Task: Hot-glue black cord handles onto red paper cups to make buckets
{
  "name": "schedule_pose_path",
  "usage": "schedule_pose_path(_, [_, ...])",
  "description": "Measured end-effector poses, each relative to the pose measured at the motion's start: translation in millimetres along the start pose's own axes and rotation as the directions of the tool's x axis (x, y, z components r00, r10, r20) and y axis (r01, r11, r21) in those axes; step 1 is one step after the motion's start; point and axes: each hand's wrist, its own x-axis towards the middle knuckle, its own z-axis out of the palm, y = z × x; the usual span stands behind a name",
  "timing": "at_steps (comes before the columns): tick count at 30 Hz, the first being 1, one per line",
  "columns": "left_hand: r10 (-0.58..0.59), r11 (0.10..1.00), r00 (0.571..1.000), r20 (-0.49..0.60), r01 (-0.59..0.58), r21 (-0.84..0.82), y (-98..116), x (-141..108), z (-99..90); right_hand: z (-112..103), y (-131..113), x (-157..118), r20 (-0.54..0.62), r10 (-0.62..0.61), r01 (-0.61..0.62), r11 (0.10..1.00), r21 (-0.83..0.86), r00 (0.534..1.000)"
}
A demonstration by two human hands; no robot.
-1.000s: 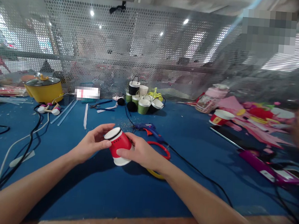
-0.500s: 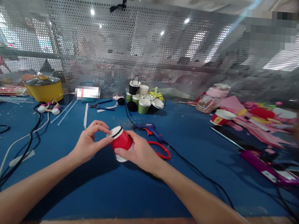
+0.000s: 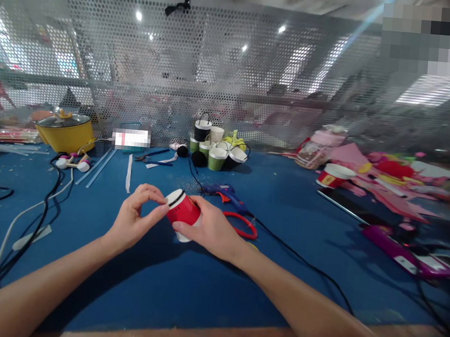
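My right hand (image 3: 216,230) is wrapped round a small red-and-white paper cup (image 3: 185,211), tilted above the table. A thin black cord (image 3: 176,200) lies across the white end of the cup. My left hand (image 3: 135,218) is closed in a pinch, thumb and fingertips at the near end of that cord, against the cup's edge. Just beyond my right hand lies a blue glue gun (image 3: 221,190) with an orange trigger. Next to it is a red loop (image 3: 246,223), part of it hidden by my hand.
Small green and black cups (image 3: 217,159) stand at the back by the perforated metal screen (image 3: 140,53). A yellow pot (image 3: 67,135) and cables sit left. Right are another red cup (image 3: 331,177), pink cut pieces (image 3: 397,197), a phone (image 3: 342,206) and a purple object (image 3: 405,253).
My left fingertips have shifted slightly along the cup's edge, and more of its white end shows. The person's hand at the far right has moved outward. My right hand keeps its hold.
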Motion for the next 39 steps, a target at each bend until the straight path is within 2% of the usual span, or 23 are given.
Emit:
schedule_pose_path(4, [0.060, 0.995, 0.998, -0.009, -0.059, 0.085, 1.2, -0.3, 0.6, 2.0, 1.9, -0.6, -0.019, -0.040, 0.039, 0.998, -0.058, 0.999])
schedule_pose_path(14, [0.033, 0.999, 0.999, -0.005, -0.033, 0.037, -0.2, -0.3, 0.7, 4.6, 3.3, 0.4, -0.066, -0.053, 0.044, 0.990, -0.137, 0.996])
schedule_pose_path(18, [0.036, 0.997, 0.999, 0.006, -0.036, 0.064, 0.0, -0.1, 0.3, 5.3, 4.0, -0.4, -0.092, -0.109, 0.092, 0.981, -0.174, 0.990])
schedule_pose_path(25, [0.077, 0.994, 0.996, 0.054, -0.080, 0.073, 1.8, 2.1, -2.8, 5.4, 4.6, -0.8, -0.125, -0.223, 0.165, 0.918, -0.360, 0.967])
schedule_pose_path(28, [0.007, 0.999, 0.994, 0.108, -0.013, 0.050, -1.1, 3.7, -6.0, 4.3, 7.2, -0.5, -0.144, -0.336, 0.237, 0.856, -0.459, 0.931])
schedule_pose_path(33, [-0.213, 0.975, 0.958, 0.191, 0.221, -0.018, -4.3, 1.6, -3.1, 4.9, 8.5, -3.0, -0.152, -0.478, 0.297, 0.733, -0.612, 0.865])
schedule_pose_path(36, [-0.258, 0.959, 0.938, 0.234, 0.277, -0.054, -0.6, -1.5, 2.5, 8.5, 7.3, -5.3, -0.136, -0.505, 0.300, 0.686, -0.663, 0.853])
schedule_pose_path(39, [-0.271, 0.954, 0.940, 0.208, 0.292, -0.074, 2.7, -3.0, 5.8, 10.9, 6.3, -6.5, -0.122, -0.523, 0.313, 0.664, -0.680, 0.844])
